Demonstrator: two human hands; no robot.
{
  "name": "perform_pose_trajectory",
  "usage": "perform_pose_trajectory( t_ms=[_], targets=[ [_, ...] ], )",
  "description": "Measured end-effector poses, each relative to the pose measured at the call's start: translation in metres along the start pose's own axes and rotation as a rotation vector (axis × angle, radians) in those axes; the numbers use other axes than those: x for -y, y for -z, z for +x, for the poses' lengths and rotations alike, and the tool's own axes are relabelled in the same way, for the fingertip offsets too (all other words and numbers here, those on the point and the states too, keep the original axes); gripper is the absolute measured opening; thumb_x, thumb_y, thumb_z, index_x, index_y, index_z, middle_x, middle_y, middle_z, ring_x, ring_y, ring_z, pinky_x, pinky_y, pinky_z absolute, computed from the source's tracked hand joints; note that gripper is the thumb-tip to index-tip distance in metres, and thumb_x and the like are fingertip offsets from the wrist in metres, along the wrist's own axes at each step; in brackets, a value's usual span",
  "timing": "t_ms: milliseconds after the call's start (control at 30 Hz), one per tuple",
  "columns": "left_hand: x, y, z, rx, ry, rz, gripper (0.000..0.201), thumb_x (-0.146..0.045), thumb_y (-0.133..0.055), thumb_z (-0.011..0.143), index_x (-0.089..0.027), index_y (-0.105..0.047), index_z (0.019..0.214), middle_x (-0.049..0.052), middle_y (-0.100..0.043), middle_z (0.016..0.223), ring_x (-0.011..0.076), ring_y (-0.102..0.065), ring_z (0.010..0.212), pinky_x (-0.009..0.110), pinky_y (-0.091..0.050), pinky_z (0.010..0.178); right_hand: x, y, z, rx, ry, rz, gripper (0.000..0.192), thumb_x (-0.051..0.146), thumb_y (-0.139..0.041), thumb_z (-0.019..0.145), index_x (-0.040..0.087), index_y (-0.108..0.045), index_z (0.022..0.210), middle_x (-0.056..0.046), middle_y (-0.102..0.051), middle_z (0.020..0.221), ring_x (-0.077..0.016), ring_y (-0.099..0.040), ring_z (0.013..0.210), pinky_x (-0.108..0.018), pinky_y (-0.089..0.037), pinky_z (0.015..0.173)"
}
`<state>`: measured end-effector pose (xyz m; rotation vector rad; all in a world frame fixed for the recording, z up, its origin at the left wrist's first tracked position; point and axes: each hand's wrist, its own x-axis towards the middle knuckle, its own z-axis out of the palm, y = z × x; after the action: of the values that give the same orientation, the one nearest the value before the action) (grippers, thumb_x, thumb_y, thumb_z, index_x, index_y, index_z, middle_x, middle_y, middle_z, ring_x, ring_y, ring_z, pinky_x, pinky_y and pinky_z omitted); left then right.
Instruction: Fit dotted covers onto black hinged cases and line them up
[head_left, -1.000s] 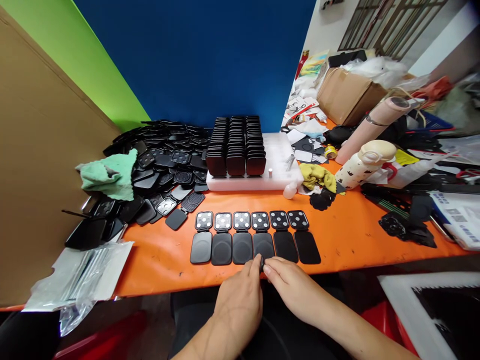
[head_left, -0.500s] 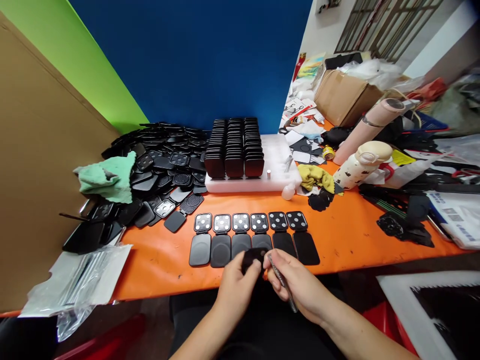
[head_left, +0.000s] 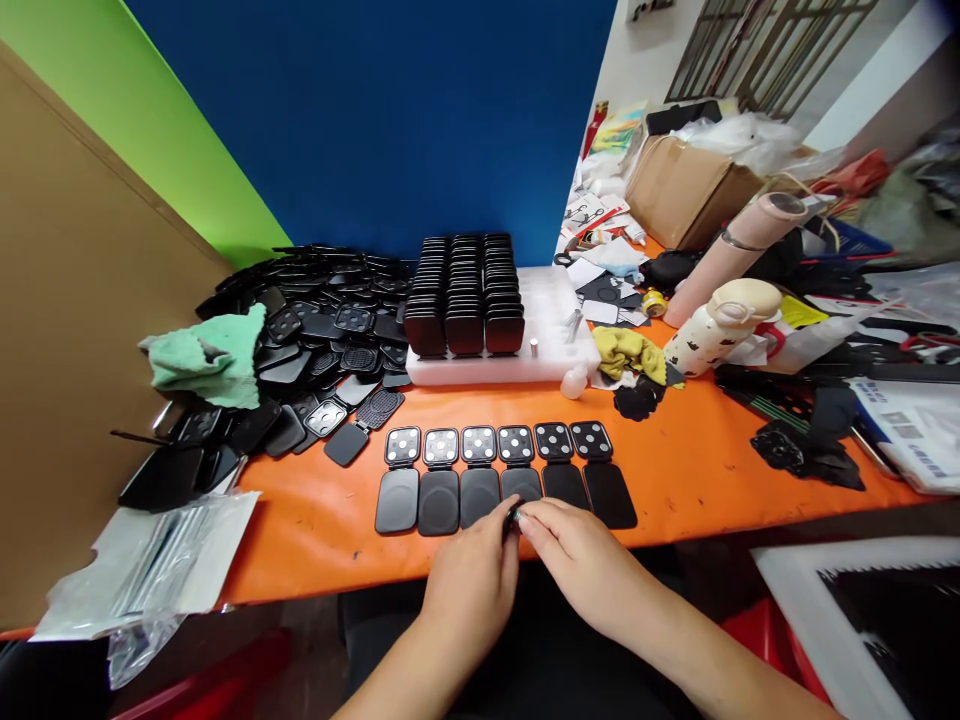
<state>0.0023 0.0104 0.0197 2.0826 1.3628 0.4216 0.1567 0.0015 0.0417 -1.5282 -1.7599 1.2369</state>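
My left hand (head_left: pixel 472 570) is closed on a small black piece (head_left: pixel 511 514), seen nearly edge-on and mostly covered by the fingers. Against it, my right hand (head_left: pixel 589 560) pinches a ridged metal rod (head_left: pixel 518 516); just a bit of its silvery tip shows, the rest being inside the fist. Both hands meet at the table's front edge. Right beyond them lies a row of several unfolded black hinged cases (head_left: pixel 459 500). Their upper halves carry silvery round discs (head_left: pixel 478 444), while the lower halves are plain black pads.
Black cases stand in three rows on a white foam block (head_left: pixel 547 320). A heap of loose black parts (head_left: pixel 322 330) and a green cloth (head_left: pixel 206 355) lie left. On the right are a yellow cloth (head_left: pixel 630 352), a cream bottle (head_left: pixel 712 330) and a pink flask (head_left: pixel 739 250).
My left hand has turned, tipping the black piece from face-up to nearly edge-on. My right hand has rolled over, so the rod that showed along the palm is now mostly hidden.
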Motion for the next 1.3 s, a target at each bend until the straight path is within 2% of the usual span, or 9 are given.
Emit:
perform_pose_trajectory(
  t_ms=[133, 400, 567, 700, 800, 900, 1067, 1233, 1300],
  targets=[
    [-0.003, -0.005, -0.003, 0.029, -0.048, 0.245, 0.049, -0.012, -0.037, 0.084, -0.010, -0.037, 0.133, 0.016, -0.061, 0.118, 0.0248, -0.066, 0.093, 0.037, -0.056, 0.071, 0.002, 0.001, 0.002, 0.052, -0.004, -0.265, 0.027, 0.024, -0.030, 0.093, 0.019, -0.054, 0.082, -0.005, -0.058, 0.083, -0.0193, -0.055, 0.078, -0.033, -0.039, 0.071],
    [-0.004, -0.012, -0.008, 0.025, -0.157, 0.357, 0.047, -0.006, -0.032, 0.084, -0.002, -0.040, 0.130, 0.021, -0.052, 0.128, 0.0262, -0.056, 0.110, 0.038, -0.051, 0.085, -0.005, -0.004, 0.008, 0.012, -0.062, -0.083, 0.030, 0.035, -0.043, 0.088, 0.020, -0.046, 0.062, 0.001, -0.054, 0.066, -0.0142, -0.049, 0.064, -0.027, -0.034, 0.060],
    [-0.006, -0.011, -0.005, 0.044, -0.032, 0.047, 0.047, -0.011, -0.034, 0.086, -0.012, -0.040, 0.132, 0.015, -0.059, 0.122, 0.0250, -0.061, 0.101, 0.040, -0.050, 0.083, -0.012, -0.012, 0.013, -0.056, -0.143, 0.350, 0.037, 0.043, -0.048, 0.084, 0.018, -0.042, 0.057, 0.004, -0.041, 0.054, -0.0098, -0.038, 0.053, -0.023, -0.030, 0.051],
    [-0.007, -0.008, 0.007, -0.045, 0.165, -0.461, 0.027, -0.022, -0.042, 0.087, -0.017, -0.060, 0.106, 0.005, -0.069, 0.094, 0.0191, -0.063, 0.083, 0.028, -0.049, 0.074, -0.014, -0.010, 0.011, 0.098, -0.322, 0.900, 0.037, 0.053, -0.045, 0.084, 0.019, -0.049, 0.070, 0.007, -0.039, 0.050, -0.0055, -0.026, 0.040, -0.020, -0.019, 0.039],
    [-0.005, -0.005, 0.015, -0.156, 0.266, -0.675, 0.021, -0.029, -0.049, 0.084, -0.015, -0.063, 0.081, 0.003, -0.067, 0.077, 0.0180, -0.060, 0.075, 0.025, -0.047, 0.068, -0.014, -0.008, 0.006, 0.145, -0.382, 1.032, 0.040, 0.055, -0.041, 0.086, 0.019, -0.050, 0.075, 0.008, -0.038, 0.045, -0.0043, -0.022, 0.036, -0.019, -0.015, 0.037],
    [-0.003, -0.001, 0.018, -0.220, 0.289, -0.703, 0.030, -0.037, -0.047, 0.085, -0.015, -0.060, 0.069, 0.001, -0.062, 0.067, 0.0165, -0.057, 0.067, 0.024, -0.044, 0.062, -0.011, -0.007, 0.001, 0.201, -0.453, 1.063, 0.035, 0.050, -0.049, 0.085, 0.016, -0.055, 0.080, 0.007, -0.042, 0.051, -0.0034, -0.026, 0.039, -0.017, -0.017, 0.038],
    [-0.005, 0.000, 0.009, -0.275, 0.158, -0.606, 0.029, -0.034, -0.044, 0.089, -0.015, -0.065, 0.081, 0.002, -0.064, 0.071, 0.0162, -0.059, 0.068, 0.024, -0.046, 0.063, -0.004, -0.006, 0.000, 0.238, -0.534, 1.152, 0.024, 0.037, -0.056, 0.081, 0.013, -0.058, 0.080, 0.004, -0.047, 0.059, -0.0028, -0.033, 0.043, -0.015, -0.018, 0.038],
    [-0.002, -0.001, -0.003, -0.243, -0.196, -0.471, 0.026, -0.020, -0.046, 0.088, -0.020, -0.063, 0.107, 0.007, -0.069, 0.095, 0.0176, -0.064, 0.086, 0.027, -0.050, 0.075, -0.009, -0.002, 0.001, 0.351, -0.658, 1.304, 0.014, 0.024, -0.052, 0.082, 0.013, -0.056, 0.075, 0.003, -0.047, 0.060, -0.0019, -0.034, 0.041, -0.013, -0.017, 0.036],
    [0.000, 0.000, -0.007, -0.223, -0.279, -0.451, 0.030, -0.016, -0.048, 0.087, -0.023, -0.061, 0.113, 0.006, -0.069, 0.097, 0.0165, -0.064, 0.087, 0.026, -0.050, 0.077, -0.014, 0.000, 0.001, 0.395, -0.720, 1.384, 0.015, 0.023, -0.048, 0.082, 0.012, -0.056, 0.074, 0.003, -0.048, 0.059, -0.0023, -0.036, 0.040, -0.013, -0.019, 0.035]
  ],
)
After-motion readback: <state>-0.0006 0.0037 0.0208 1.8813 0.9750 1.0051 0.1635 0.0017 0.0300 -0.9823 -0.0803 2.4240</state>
